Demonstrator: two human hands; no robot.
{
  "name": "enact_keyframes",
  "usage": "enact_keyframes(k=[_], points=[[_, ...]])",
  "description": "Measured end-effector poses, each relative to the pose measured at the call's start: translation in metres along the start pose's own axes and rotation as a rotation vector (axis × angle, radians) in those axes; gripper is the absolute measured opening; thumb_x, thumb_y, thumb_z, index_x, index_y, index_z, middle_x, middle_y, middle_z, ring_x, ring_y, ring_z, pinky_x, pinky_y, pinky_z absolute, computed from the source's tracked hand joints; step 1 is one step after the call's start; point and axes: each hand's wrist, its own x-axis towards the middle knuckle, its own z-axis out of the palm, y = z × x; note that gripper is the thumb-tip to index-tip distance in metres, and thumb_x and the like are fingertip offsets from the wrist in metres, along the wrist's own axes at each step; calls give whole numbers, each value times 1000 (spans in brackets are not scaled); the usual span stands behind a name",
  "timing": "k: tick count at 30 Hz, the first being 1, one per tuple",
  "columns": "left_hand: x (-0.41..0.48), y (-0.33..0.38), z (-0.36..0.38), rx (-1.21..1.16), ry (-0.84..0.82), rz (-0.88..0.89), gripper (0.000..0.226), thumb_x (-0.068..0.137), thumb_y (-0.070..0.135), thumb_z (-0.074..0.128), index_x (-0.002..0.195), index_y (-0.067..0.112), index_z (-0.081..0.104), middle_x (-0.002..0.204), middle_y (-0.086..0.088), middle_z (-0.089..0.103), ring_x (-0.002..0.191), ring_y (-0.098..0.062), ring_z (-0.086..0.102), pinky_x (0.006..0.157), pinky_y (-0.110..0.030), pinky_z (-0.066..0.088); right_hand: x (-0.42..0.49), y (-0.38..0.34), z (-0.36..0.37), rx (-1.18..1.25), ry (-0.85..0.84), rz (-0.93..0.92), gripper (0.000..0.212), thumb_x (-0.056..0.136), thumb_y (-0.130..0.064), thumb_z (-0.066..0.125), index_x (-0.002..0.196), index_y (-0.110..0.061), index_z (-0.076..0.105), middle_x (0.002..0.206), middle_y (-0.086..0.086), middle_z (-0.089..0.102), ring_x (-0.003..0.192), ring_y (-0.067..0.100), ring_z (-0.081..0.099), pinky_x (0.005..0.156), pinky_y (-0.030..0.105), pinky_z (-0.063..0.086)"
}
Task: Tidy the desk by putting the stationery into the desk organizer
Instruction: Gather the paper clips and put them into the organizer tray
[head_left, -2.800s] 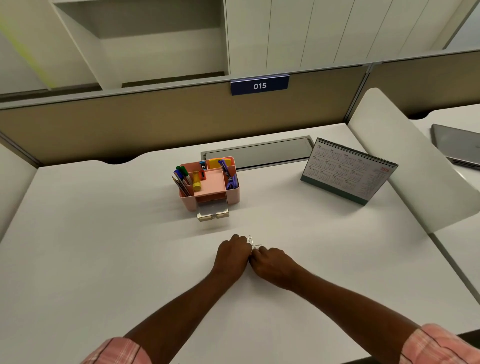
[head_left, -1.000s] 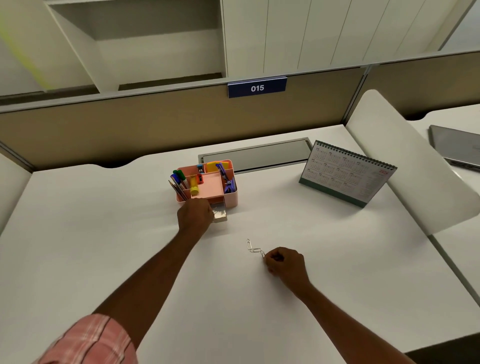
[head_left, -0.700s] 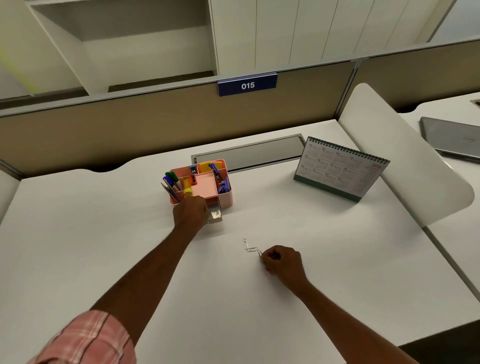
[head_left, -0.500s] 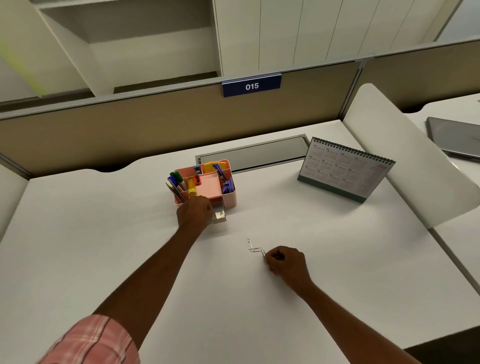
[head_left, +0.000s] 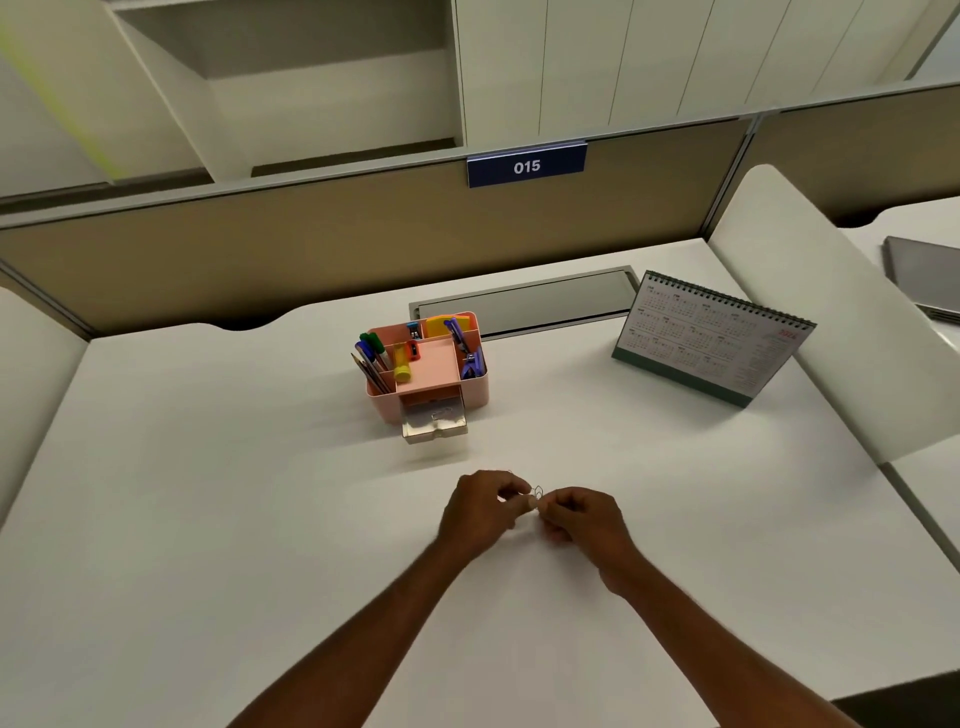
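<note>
My left hand (head_left: 480, 512) is back from the desk organizer (head_left: 479, 387), where it reached half a second ago. Its small drawer (head_left: 434, 427) stands pulled out with what looks like a clip inside. My left hand now meets my right hand (head_left: 582, 519) low on the counter (head_left: 208, 493), well in front of the organizer. Each pinches the linked paper clips (head_left: 536, 492) between its fingertips. I judge I'm freeing the next clip to carry over.
</note>
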Motion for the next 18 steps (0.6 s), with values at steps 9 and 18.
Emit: enact_keyframes(k=[9,18], points=[[2,0,-8,-79,25,1,4,88,19,79,84,18,80,78,2,78,64,-21,75,58,-27,59,-6,-17,11,13,-122,-51,12,88,-25,80,90,-13,79,90,17,76,77,20,70,75,34,62],[17,-2,-52,-95,273,3,8,88,15,79,81,19,81,68,6,76,59,-16,73,57,-28,60,9,-20,12,-369,133,-118,8,83,-26,73,75,-26,76,67,-5,73,61,9,66,69,38,59]])
